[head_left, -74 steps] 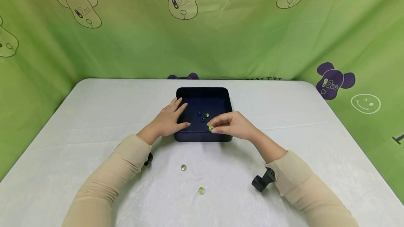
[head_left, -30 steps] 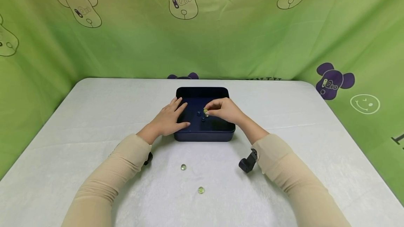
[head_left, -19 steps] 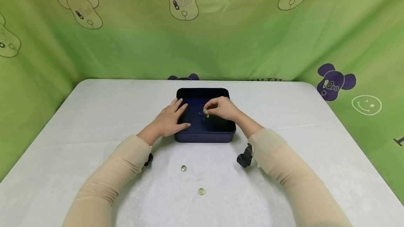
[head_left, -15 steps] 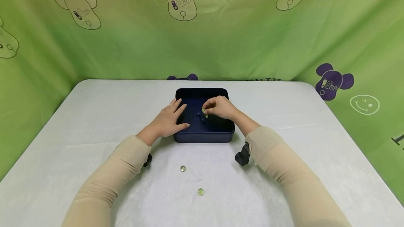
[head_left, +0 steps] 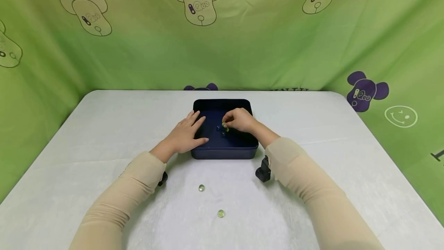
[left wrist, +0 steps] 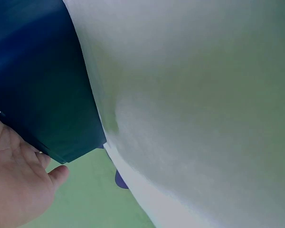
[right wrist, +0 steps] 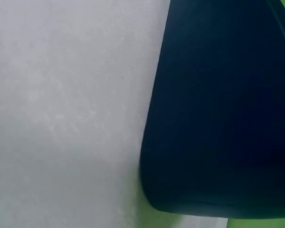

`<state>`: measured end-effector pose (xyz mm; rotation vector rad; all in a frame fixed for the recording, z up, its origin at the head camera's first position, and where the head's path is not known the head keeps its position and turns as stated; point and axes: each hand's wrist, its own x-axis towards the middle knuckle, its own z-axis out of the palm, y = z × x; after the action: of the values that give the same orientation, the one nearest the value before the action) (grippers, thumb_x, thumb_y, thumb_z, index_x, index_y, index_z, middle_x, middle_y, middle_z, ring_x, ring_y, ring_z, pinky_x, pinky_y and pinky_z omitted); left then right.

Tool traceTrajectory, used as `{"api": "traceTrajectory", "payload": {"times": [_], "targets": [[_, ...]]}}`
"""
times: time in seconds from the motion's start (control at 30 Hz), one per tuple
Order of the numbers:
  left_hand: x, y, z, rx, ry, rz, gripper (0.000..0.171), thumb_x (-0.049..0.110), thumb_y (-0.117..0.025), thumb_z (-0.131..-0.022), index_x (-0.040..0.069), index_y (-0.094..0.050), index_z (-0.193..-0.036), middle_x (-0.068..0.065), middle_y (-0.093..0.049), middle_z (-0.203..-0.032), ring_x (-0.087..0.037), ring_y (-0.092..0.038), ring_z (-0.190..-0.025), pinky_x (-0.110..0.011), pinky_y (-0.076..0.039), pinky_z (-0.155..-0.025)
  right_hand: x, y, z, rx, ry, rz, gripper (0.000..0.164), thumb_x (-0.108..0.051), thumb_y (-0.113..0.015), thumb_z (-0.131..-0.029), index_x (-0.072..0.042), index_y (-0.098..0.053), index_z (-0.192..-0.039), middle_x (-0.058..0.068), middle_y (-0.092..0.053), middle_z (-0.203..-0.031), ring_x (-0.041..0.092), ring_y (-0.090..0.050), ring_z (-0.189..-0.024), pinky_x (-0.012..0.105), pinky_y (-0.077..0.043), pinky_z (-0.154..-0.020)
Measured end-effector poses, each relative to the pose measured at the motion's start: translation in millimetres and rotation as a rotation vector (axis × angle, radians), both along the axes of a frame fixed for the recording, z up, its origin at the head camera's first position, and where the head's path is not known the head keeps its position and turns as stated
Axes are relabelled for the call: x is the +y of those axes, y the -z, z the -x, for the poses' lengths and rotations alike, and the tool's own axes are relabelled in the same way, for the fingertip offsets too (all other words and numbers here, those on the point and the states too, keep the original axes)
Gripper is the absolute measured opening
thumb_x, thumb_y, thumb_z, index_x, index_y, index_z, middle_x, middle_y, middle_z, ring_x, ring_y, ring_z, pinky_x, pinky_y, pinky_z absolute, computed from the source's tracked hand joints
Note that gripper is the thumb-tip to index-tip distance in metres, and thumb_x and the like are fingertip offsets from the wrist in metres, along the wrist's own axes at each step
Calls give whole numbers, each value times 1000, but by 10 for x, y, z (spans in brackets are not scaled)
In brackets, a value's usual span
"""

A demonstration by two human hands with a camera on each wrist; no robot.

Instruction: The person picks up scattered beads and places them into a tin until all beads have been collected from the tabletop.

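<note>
A dark blue rectangular box (head_left: 224,153) without a lid stands mid-table. My left hand (head_left: 183,135) rests on its left rim with the fingers spread; the left wrist view shows this hand (left wrist: 20,183) against the box wall (left wrist: 42,90). Inside the box, my right hand (head_left: 241,120) pinches a green glass marble (head_left: 223,124) between thumb and fingertips. Just below it another green marble (head_left: 227,129) lies on the box floor, beside a dark blue marble (head_left: 223,134) and a second blue one (head_left: 218,128). The right wrist view shows only the box's outer wall (right wrist: 213,118) and tablecloth.
Two marbles lie on the white tablecloth in front of the box: a clear greenish marble (head_left: 201,188) and a light green marble (head_left: 221,213). A green printed curtain (head_left: 243,49) hangs behind the table and along both sides.
My right hand has carried the green marble from over the box's front rim inward and left, down among the other marbles. The left hand has stayed on the left rim.
</note>
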<state>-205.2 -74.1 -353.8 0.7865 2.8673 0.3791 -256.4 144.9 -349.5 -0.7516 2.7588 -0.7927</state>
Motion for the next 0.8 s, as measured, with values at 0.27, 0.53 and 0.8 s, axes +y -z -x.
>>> {"api": "traceTrajectory", "payload": {"times": [0.27,0.53,0.8], "targets": [[1,11,6,0,-3,-3,72,51,-41,-85,11,-16,-139,-10,-3,-144,-22,5,-129,-43,-11,-101,-39,10,33,25,-14,-76,13,-13,-62,-79,-6,-67,-89,2,-65,-81,14,-56,-73,29,-43,-67],[-6,5,14,4,-1,-10,72,50,-41,-85,11,-16,-139,-10,-4,-143,-23,5,-129,-43,-11,-101,-68,13,90,-3,0,-118,14,-13,-63,-79,-5,-68,-90,2,-65,-81,14,-57,-73,29,-44,-69],[-11,10,19,8,10,-9,72,50,-41,-85,10,-17,-139,-11,-5,-143,-24,4,-129,-43,-12,-101,-76,25,139,10,-34,-181,15,-9,-63,-78,-4,-67,-92,4,-65,-85,18,-58,-82,31,-43,-77]]}}
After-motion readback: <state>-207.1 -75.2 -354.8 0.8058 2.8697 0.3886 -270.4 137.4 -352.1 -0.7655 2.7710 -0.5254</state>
